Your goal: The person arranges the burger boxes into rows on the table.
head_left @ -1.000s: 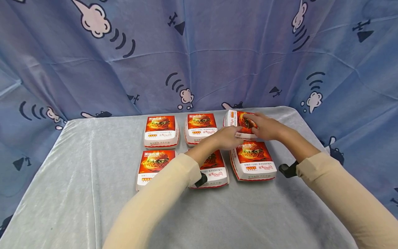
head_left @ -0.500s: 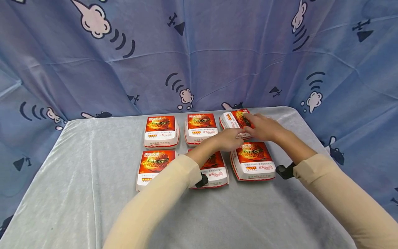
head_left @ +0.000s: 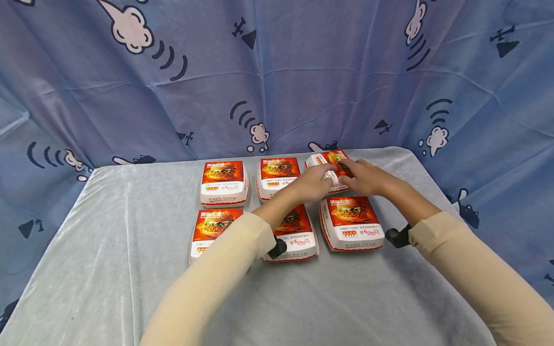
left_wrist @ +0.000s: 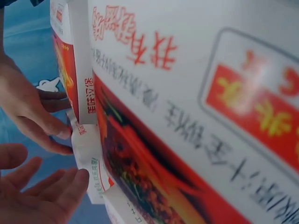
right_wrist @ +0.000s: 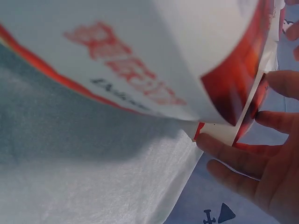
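Several white and red burger boxes, each printed with a burger, stand in two rows on the grey cloth. The far right box (head_left: 339, 155) sits turned at an angle to the others. My right hand (head_left: 369, 179) is at its right side, with extended fingers touching the lid and side; in the right wrist view these fingers (right_wrist: 233, 156) lie along the box's edge. My left hand (head_left: 312, 184) hovers at the box's front left, overlapping it in the head view. Relaxed, spread left fingers (left_wrist: 60, 191) show beside the box's white side (left_wrist: 89, 161) in the left wrist view.
The near right box (head_left: 351, 224) stands just in front of the turned one. A far middle box (head_left: 279, 168) is at its left, and a near middle box (head_left: 296, 240) lies under my left forearm. Behind the table hangs a blue patterned curtain (head_left: 303, 96).
The far right box has turned counterclockwise and shifted slightly left and back. My right hand went left with it; my left hand has since drawn back to the left.
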The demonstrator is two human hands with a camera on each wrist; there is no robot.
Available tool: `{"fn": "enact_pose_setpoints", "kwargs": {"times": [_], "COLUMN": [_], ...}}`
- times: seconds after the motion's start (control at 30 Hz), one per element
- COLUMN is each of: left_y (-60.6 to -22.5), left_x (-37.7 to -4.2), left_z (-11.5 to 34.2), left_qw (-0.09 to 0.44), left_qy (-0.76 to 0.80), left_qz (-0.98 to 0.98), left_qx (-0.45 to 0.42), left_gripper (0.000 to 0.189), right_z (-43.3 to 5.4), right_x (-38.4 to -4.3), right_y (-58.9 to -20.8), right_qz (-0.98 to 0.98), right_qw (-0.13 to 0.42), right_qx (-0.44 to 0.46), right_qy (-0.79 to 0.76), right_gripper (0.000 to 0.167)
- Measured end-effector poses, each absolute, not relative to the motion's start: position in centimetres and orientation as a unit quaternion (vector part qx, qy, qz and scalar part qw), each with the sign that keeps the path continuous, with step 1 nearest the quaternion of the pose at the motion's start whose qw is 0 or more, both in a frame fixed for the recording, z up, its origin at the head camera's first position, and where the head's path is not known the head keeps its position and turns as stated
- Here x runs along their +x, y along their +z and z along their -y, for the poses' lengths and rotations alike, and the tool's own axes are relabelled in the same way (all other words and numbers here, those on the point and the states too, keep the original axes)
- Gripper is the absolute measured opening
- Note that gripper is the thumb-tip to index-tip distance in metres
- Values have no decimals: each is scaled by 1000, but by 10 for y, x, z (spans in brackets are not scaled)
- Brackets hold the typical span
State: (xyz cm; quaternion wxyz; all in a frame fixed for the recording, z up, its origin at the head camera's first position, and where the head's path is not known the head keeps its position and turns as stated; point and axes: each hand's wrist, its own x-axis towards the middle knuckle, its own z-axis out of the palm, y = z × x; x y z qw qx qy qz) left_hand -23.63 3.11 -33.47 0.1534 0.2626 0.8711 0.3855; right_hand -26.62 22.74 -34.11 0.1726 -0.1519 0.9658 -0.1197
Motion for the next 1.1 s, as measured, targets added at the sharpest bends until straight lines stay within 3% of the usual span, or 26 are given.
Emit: {"fn": "enact_pose_setpoints", "kwargs": {"times": [0.7, 1.1], "left_y": [-338, -340], "left_x": [-244, -245], "left_z": [-24, -24], "left_qw": [136, 168], "left_qy": [405, 401], "left_qz": [-877, -875], "left_qx": [218, 211], "left_gripper": [51, 53], "right_z": [-225, -230], "right_x": [-270, -273], "right_y": [-341, -341], "right_qz": [-964, -956], "right_qw": [192, 205], "right_qx": [-142, -161], "right_qy": [-121, -136], "right_gripper": [73, 69]}}
